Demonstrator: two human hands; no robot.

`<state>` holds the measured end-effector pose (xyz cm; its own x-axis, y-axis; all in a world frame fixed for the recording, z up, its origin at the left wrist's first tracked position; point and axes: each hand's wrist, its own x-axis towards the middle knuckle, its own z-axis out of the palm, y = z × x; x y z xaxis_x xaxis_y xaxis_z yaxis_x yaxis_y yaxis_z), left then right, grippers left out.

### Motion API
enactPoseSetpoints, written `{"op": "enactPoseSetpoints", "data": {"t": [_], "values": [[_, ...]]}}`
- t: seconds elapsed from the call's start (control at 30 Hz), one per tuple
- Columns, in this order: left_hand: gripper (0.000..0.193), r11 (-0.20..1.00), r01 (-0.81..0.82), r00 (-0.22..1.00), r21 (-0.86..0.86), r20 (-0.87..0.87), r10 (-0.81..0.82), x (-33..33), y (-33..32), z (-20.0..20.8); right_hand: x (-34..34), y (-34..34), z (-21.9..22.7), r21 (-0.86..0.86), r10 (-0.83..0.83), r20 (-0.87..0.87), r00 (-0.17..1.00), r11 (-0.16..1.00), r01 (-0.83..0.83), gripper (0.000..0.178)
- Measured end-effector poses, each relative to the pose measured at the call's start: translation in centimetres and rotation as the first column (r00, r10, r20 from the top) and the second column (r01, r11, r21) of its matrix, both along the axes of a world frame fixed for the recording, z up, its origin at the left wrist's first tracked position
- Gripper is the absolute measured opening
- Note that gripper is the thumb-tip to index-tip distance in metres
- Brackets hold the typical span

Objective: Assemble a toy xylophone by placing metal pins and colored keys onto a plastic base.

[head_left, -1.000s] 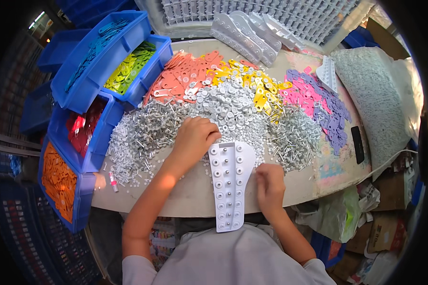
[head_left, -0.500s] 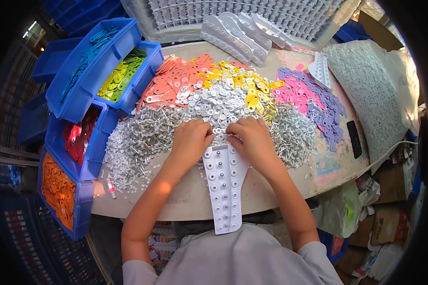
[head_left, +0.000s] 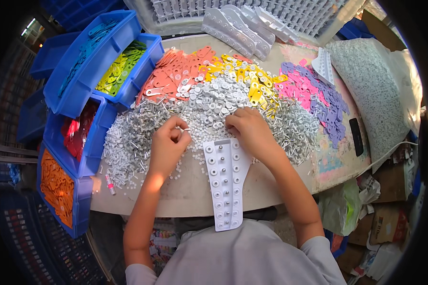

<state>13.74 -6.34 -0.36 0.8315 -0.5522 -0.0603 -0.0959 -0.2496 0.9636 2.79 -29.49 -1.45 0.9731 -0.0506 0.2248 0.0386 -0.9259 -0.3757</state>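
Left hand point(head_left: 168, 146) grip: pinching small white piece point(head_left: 186, 129). Right hand point(head_left: 253, 133) at white caps point(head_left: 216, 100), grip can't tell. White jig point(head_left: 231, 186) overhangs surface point(head_left: 188, 197) edge; a bump could tip it, spilling pins point(head_left: 226, 192).

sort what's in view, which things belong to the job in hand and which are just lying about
Seemingly part of the job:
tapering white plastic tray with round sockets
heaped round white plastic caps, by the right hand
heaped silver metal pins, by the left hand

Seemingly just lying about:
flat black rectangular object
small pink-and-white tube
brown cardboard box
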Motion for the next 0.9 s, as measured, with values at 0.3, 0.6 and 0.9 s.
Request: {"op": "enactPoseSetpoints", "data": {"t": [0.3,0.6,0.9], "values": [[0.004,0.961,-0.153,0.964,-0.230,-0.249,0.093,-4.6,5.5,0.7,-8.3,2.4,3.8,0.443,-0.406,0.059,0.912,0.829,0.341,0.012],[0.013,0.933,-0.171,0.890,-0.316,-0.456,0.008,-10.8,7.1,0.1,-13.5,7.6,4.4,0.583,-0.113,-0.184,0.976,0.787,0.201,0.009],[0.011,0.935,-0.108,0.886,-0.339,-0.459,-0.064,-12.3,6.7,0.5,-14.1,9.0,1.4,0.415,-0.168,-0.053,0.984,0.893,0.175,0.016]]}}
